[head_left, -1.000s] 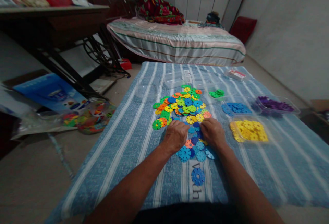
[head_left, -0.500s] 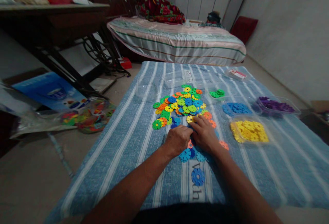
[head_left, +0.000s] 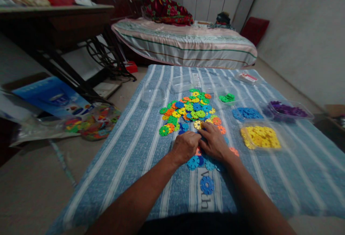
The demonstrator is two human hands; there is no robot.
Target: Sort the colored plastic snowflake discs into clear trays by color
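Your left hand (head_left: pixel 187 145) and right hand (head_left: pixel 215 141) meet over the near part of a heap of toothed plastic discs (head_left: pixel 198 109), which lies around the middle of the surface (head_left: pixel 124 177). Your left grip is curled, knuckles up, its fingertips hidden; you cannot be told from here whether it is clamped on a disc. Your right hand lies palm down with the fingers reaching forward and slightly bent, the fingertips at a yellow disc (head_left: pixel 198 125); whether that grip is pinching anything cannot be told either. The two hands appear to touch, or nearly so.

The heap mixes green, yellow, orange and blue. On the near-edge side of your hands you have several light and dark blue discs (head_left: pixel 193 162), and a single blue disc (head_left: pixel 206 185) lies apart from them, closer to the near edge. An orange disc (head_left: pixel 234 151) sits just beside your right wrist.

Toward the right edge, sorted discs lie in clear tubs: yellow discs (head_left: pixel 261 137) nearest you, blue discs (head_left: pixel 248 113) beyond them, purple discs (head_left: pixel 288 109) closest to the right edge, and green discs (head_left: pixel 226 98) just right of the heap. A clear container with a red label (head_left: pixel 248 77) stands near the far right corner.
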